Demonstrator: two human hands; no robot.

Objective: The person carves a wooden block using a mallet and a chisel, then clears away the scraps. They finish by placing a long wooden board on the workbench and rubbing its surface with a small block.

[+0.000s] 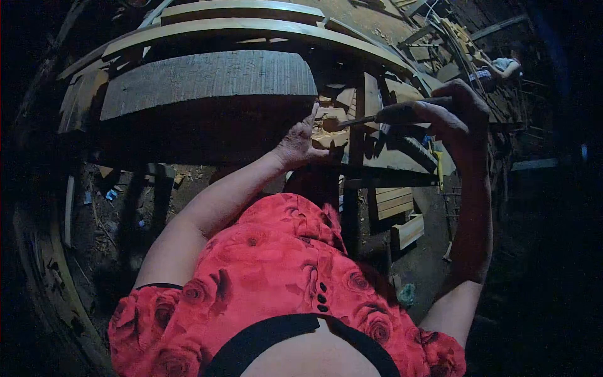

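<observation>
My right hand (pixel 460 116) is closed on the grip of a chisel (pixel 402 114), held nearly level. The thin metal shaft points left to a small pale wood block (pixel 339 137), with its tip at a rough, cut-out spot there. My left hand (pixel 300 143) lies at the block's left side, thumb and fingers spread, beside the end of a thick timber beam (pixel 213 75). Shadow hides whether the left fingers press on the block or on the beam.
Long planks (pixel 251 25) lie behind the beam. A yellow-handled tool (pixel 439 164) hangs at the bench's right edge. Below stand slatted wood pieces (pixel 394 203) and a small wooden box (pixel 410 231). Another person (pixel 502 66) is at the far right, near piled wood scraps.
</observation>
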